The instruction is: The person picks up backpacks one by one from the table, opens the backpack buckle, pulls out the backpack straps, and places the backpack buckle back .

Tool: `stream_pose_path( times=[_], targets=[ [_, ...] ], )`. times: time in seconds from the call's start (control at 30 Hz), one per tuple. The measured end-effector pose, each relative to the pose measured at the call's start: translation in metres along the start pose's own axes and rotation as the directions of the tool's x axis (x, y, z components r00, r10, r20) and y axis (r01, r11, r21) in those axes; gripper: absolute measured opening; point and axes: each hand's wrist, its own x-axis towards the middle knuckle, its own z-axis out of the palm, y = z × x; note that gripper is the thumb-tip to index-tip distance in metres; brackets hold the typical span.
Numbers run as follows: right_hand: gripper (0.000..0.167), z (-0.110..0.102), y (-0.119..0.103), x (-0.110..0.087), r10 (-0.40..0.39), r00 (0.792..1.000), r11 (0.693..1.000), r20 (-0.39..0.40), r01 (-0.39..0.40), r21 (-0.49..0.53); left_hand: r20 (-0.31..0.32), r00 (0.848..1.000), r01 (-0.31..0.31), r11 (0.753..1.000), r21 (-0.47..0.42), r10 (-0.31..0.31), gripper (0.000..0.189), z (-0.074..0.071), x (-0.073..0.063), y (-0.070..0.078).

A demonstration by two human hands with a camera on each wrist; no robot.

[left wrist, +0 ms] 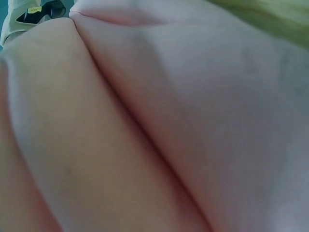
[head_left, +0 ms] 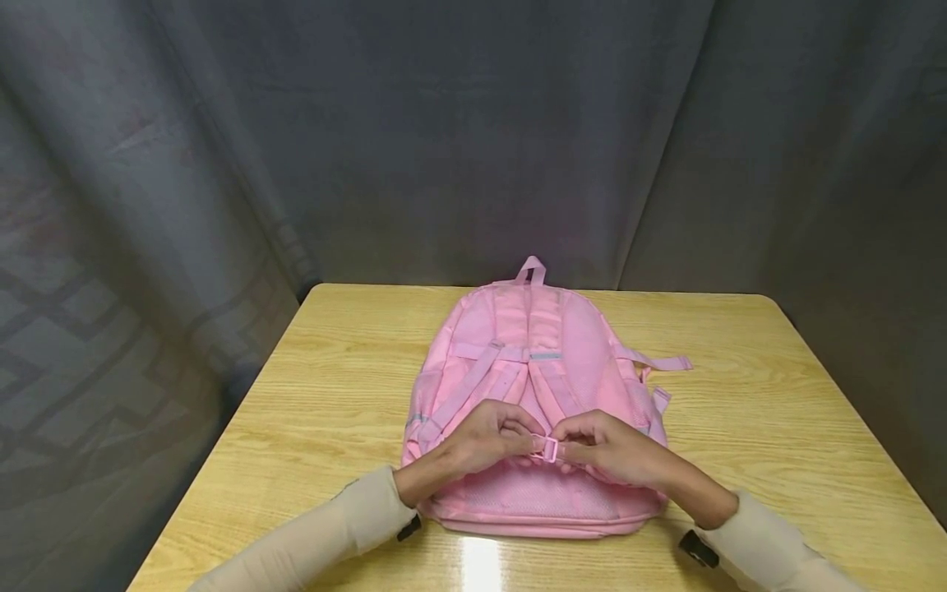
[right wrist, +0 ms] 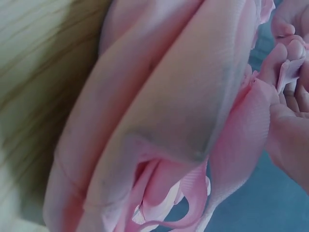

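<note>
A pink backpack (head_left: 533, 353) lies back-side up on the wooden table (head_left: 747, 411), its carry loop toward the far edge. Both hands meet over its lower middle. My left hand (head_left: 494, 434) and right hand (head_left: 602, 444) each pinch a side of a small pink plastic strap buckle (head_left: 546, 449) with curled fingers. The left wrist view is filled with blurred pink backpack fabric (left wrist: 159, 125). In the right wrist view, folds of the backpack (right wrist: 169, 106) lie against the table, with fingers (right wrist: 289, 53) pinching a pink strap at the right edge.
A loose pink strap (head_left: 658, 362) trails off the backpack's right side. Grey curtains (head_left: 473, 131) hang behind and beside the table. Bare tabletop shows left and right of the bag. Black wrist-camera mounts (head_left: 697, 549) sit on beige sleeves.
</note>
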Motion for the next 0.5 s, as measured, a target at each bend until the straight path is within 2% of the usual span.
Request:
stream_pose_path(
  times=[0.27, 0.5],
  targets=[
    [0.013, -0.0038, -0.0030, -0.0026, -0.006, 1.000, 0.994, 0.001, 0.006, -0.110, 0.008, 1.000, 0.003, 1.000, -0.013, -0.002, 0.015, 0.0006, -0.0007, -0.0017],
    [0.012, -0.0065, -0.0034, -0.0050, -0.007, 1.000, 0.976, -0.017, 0.004, -0.218, 0.008, 1.000, 0.014, 0.999, -0.031, -0.013, 0.015, 0.0004, -0.0016, -0.0032]
  ],
)
